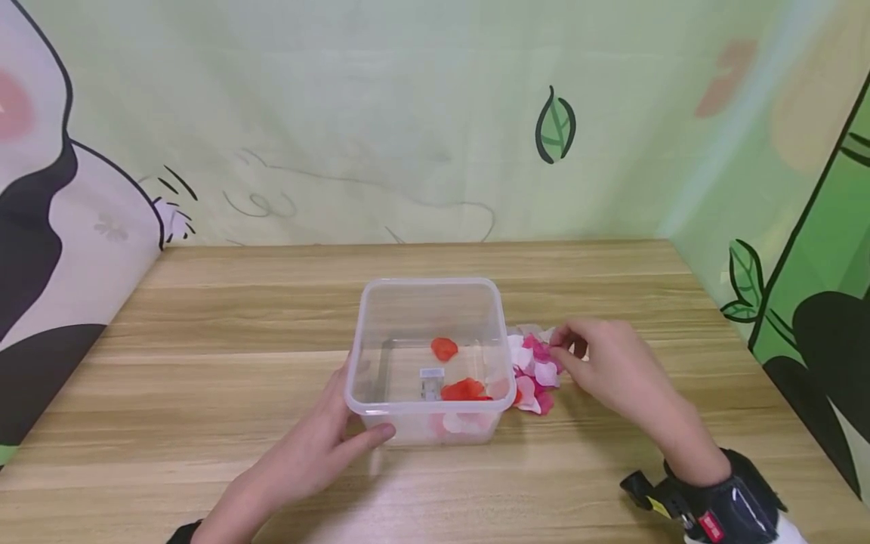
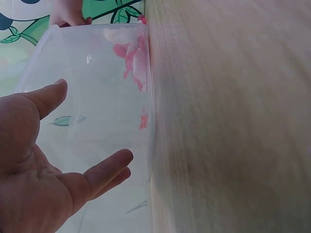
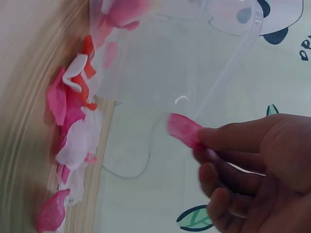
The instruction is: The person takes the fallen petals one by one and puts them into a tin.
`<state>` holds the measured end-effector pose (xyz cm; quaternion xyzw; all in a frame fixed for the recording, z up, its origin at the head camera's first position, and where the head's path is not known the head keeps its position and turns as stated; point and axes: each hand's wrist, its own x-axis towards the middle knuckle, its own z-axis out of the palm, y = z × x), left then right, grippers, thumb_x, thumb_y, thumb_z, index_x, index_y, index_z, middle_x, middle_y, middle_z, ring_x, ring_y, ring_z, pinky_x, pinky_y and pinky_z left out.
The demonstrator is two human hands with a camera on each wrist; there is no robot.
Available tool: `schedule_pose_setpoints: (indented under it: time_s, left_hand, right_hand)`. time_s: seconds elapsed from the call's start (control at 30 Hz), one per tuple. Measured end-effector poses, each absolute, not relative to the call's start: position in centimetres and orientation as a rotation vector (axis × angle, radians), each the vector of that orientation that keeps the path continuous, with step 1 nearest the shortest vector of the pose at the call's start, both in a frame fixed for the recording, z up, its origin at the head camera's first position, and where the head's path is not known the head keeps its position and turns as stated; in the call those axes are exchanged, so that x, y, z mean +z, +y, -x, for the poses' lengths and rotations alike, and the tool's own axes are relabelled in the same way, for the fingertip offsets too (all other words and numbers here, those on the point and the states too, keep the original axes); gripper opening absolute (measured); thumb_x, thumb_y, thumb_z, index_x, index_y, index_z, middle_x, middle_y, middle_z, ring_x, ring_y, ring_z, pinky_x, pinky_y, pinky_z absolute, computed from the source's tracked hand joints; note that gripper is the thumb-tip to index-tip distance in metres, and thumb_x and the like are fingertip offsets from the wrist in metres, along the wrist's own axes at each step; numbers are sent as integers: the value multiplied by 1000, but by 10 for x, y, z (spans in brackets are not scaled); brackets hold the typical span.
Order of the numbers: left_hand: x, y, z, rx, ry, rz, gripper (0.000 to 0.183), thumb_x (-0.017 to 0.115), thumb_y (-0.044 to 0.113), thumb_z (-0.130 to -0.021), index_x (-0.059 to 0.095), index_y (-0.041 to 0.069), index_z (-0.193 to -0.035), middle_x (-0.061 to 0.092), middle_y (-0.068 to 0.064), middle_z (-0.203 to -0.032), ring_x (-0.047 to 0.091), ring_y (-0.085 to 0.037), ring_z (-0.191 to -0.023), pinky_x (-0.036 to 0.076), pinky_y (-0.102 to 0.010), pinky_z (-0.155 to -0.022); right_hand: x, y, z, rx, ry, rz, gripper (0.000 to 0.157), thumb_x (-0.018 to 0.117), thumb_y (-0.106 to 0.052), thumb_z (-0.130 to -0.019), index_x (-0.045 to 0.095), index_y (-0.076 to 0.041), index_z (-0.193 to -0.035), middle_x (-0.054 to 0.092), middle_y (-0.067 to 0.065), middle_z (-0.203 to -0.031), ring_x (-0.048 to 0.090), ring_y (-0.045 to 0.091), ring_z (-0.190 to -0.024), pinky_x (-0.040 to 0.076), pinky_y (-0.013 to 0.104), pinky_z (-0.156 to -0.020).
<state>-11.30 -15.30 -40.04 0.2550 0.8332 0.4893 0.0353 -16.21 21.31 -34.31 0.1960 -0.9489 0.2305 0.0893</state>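
Pinching: the right hand (image 1: 615,366) had one pink petal (image 3: 182,130) by its edge, thumb and forefinger meeting on it with no gap to spare; the remaining fingers were bent and showed nothing in them.
Petal: it was in the air, apart from the table (image 1: 238,363) and outside the box, on the box's right side; whether it brushed the box wall could not be told.
Loose pile (image 1: 533,370): pink, white and a few red petals lay on the table between the right hand and the box, just beside the box's right wall.
Clear box (image 1: 411,429): it stood upright with no lid on, several red petals (image 1: 464,390) inside and paler ones showing through its front wall.
Left hand (image 1: 316,434): it lay spread around the near left corner, thumb along the front, fingers at the left side, apparently bracing rather than clutching.
Step in hand: by the look of it, one petal was being taken from the pile.
Next move: it probably called for raising the petal above the rim, bringing it over the box and parting the pinch, with the left hand bracing.
Head view: only this one looked down into the box; the pinched petal was hard to tell from the pile there.
Right wrist view: it showed that petal separate from the pile.
Left wrist view: it showed the spread left fingers and petals low behind the wall, but not the pinched petal plainly.
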Motion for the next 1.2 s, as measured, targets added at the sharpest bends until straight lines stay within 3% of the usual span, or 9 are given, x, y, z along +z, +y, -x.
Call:
schedule_pose_setpoints:
  time_s: [0.2, 0.5, 0.73, 0.87, 1.0, 1.1, 1.2]
  left_hand:
    - [-400, -152, 113, 1548, 2516, -789, 105, 75, 16, -96, 0, 36, -165, 33, -4, -153, 56, -30, -123, 53, -42, -100]
    - [-403, -153, 113, 1540, 2537, -797, 104, 75, 17, -96, 0, 34, -166, 34, -6, -153, 57, -30, -123, 53, -42, -99]
    - [-402, -153, 113, 1554, 2519, -788, 105, 75, 16, -96, -1, 36, -166, 32, -5, -154, 57, -30, -122, 55, -40, -97]
    - [-401, -153, 113, 1549, 2528, -791, 106, 75, 16, -96, -1, 36, -166, 31, -4, -155, 56, -30, -122, 54, -41, -98]
    - [-401, -153, 113, 1556, 2523, -801, 105, 75, 16, -96, -1, 36, -166, 32, -4, -155, 57, -30, -122, 54, -40, -98]
    - [-401, -153, 113, 1556, 2529, -805, 106, 76, 15, -95, 0, 35, -166, 32, -4, -154, 56, -30, -122, 55, -41, -97]
    - [-401, -153, 113, 1551, 2536, -802, 106, 76, 14, -95, 0, 35, -166, 32, -5, -154, 56, -31, -123, 54, -41, -98]
  right_hand:
    - [-340, 206, 156, 739, -2606, -627, 10, 81, -4, -87, 76, -11, -93, 66, -5, -80, 56, 13, -71, 45, 28, -57]
    - [-344, 191, 146, 852, -2306, -802, 26, 84, 6, -79, 75, -13, -95, 67, -9, -85, 53, 8, -69, 42, 15, -56]
    - [-344, 180, 140, 927, -2172, -902, 30, 84, 8, -77, 74, -11, -97, 69, -5, -89, 54, 9, -69, 45, 15, -57]
    - [-344, 176, 138, 994, -2169, -947, 9, 80, -15, -92, 75, -12, -99, 70, -4, -92, 54, 7, -71, 44, 15, -58]
    - [-346, 172, 136, 1023, -2173, -993, 32, 61, -41, -103, 74, -12, -97, 70, -4, -93, 53, 6, -71, 43, 13, -57]
    - [-348, 170, 136, 1016, -2180, -1016, 33, 61, -41, -103, 74, -11, -97, 70, -5, -93, 52, 6, -70, 42, 12, -57]
    - [-350, 169, 136, 1006, -2181, -1024, 18, 72, -29, -99, 73, -11, -99, 70, -4, -94, 53, 6, -70, 43, 13, -57]
